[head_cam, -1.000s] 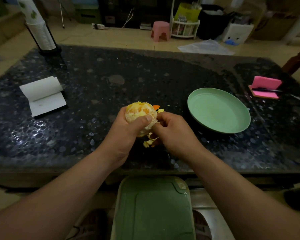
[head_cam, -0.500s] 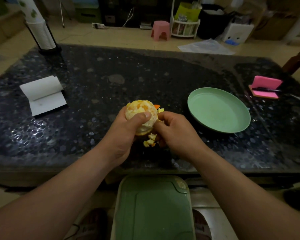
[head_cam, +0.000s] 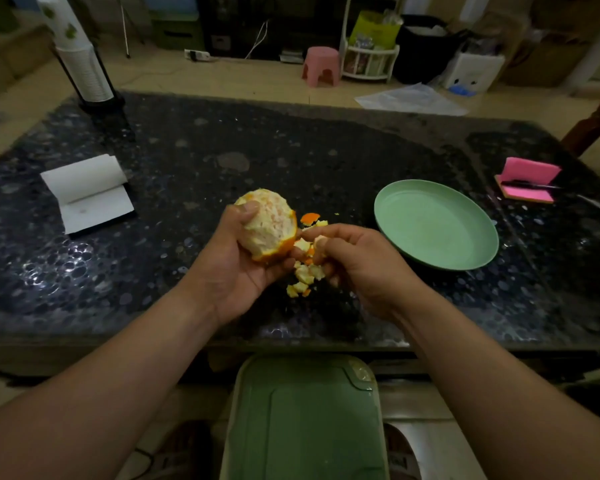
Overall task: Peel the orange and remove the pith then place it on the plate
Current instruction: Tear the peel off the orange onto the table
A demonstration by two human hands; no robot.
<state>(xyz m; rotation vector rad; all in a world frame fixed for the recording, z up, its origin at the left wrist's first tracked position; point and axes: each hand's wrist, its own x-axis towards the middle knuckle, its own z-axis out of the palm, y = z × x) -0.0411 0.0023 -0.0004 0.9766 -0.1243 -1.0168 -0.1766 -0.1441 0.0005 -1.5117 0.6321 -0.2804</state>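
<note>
**Left hand [head_cam: 232,268] gripping part-peeled orange; right hand [head_cam: 357,268] pinching peel piece**

Left hand: fingers and thumb curled round the orange [head_cam: 269,226], held just above the tabletop [head_cam: 291,157]. The upper part of the fruit is bare and pale with pith; a band of orange rind is left along its lower edge.
Right hand: just beside the fruit, fingers curled, nipping a small peel piece [head_cam: 317,242].
Peel scraps [head_cam: 303,277]: a loose heap on the tabletop between and below the hands, with a few more beyond.
Green plate [head_cam: 437,261]: to the right, apart from the hands, nothing on it.
Left side: white paper roll [head_cam: 84,188], partly unrolled.
Far left corner: stack of paper cups [head_cam: 84,74].
Far right: pink pad [head_cam: 530,171] with a dark pen [head_cam: 527,184] across it.
</note>
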